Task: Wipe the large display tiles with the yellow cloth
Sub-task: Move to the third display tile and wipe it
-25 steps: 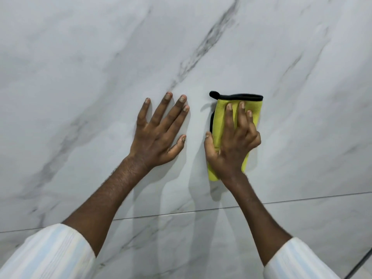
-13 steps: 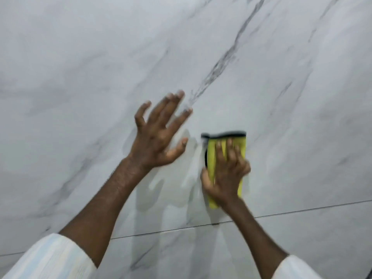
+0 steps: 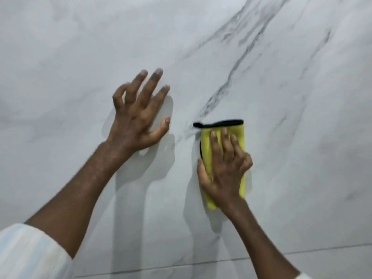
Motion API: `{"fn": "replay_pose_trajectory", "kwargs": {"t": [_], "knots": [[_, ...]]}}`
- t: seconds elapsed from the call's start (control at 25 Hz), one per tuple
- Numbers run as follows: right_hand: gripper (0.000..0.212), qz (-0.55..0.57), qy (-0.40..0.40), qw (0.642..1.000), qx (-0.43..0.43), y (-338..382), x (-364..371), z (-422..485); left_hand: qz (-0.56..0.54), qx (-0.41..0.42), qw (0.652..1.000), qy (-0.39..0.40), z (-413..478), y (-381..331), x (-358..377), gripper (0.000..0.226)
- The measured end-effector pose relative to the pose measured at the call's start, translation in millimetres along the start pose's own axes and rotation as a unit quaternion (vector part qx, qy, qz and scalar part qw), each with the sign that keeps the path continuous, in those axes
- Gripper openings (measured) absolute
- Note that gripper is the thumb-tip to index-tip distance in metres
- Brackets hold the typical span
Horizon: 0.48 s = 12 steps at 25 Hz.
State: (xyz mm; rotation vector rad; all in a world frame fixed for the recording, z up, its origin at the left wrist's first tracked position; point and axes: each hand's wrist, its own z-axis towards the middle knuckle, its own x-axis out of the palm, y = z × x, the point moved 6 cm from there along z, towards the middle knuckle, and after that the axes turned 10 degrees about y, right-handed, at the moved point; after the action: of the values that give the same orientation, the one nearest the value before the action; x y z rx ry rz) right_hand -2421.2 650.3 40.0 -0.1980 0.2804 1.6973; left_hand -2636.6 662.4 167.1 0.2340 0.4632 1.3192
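A large white marble-look tile (image 3: 291, 137) with grey veins fills the view. A folded yellow cloth (image 3: 207, 141) with a black edge lies flat against it, right of centre. My right hand (image 3: 223, 170) presses the cloth onto the tile with straight fingers laid over it. My left hand (image 3: 138, 117) is to the left of the cloth, fingers spread; its thumb side and palm sit near the tile, and the little finger is bent. Whether the palm touches the tile is unclear.
A thin joint line (image 3: 201, 265) runs across the bottom, with a second tile (image 3: 181, 273) below it. A dark grey vein (image 3: 237, 65) slants up to the right above the cloth. Pale striped sleeve cuffs show at the lower corners.
My right hand slid the cloth down the tile, then back up and a little right. My left hand lifted from lying flat, its fingers now spread and partly raised.
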Motion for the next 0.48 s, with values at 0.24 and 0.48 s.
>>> {"fn": "replay_pose_trajectory", "kwargs": {"t": [0.24, 0.48], "knots": [[0.083, 0.041, -0.038, 0.998, -0.007, -7.5, -50.1, 179.5, 0.044, -0.037, 0.997, 0.043, 60.5, 6.5, 15.2, 0.077], [0.080, 0.032, -0.048, 0.998, -0.026, -20.9, -81.8, 270.6, 0.000, -0.024, 1.000, 0.001, 68.4, 9.1, 5.5, 0.070]]}}
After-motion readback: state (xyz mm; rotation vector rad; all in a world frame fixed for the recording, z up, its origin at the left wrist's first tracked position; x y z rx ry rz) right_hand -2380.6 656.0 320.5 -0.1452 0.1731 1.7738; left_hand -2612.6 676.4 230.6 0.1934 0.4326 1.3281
